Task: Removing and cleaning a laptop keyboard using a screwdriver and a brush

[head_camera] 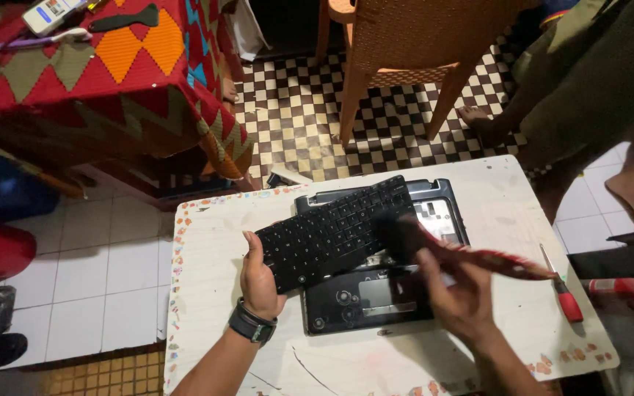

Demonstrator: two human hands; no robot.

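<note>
A black laptop keyboard (332,231) is lifted off and tilted above the open dark laptop base (372,293) on a small white table (207,308). My left hand (258,282), with a dark watch on its wrist, grips the keyboard's lower left corner. My right hand (456,293) holds a brush with a red patterned handle (504,260). Its dark bristles (399,233) rest on the keyboard's right end and look blurred.
A red-handled screwdriver (563,290) lies at the table's right side. A brown plastic chair (405,51) stands behind on the chequered floor. A table with a red zigzag cloth (111,66) is at upper left. Another person's legs and bare foot (482,121) are at right.
</note>
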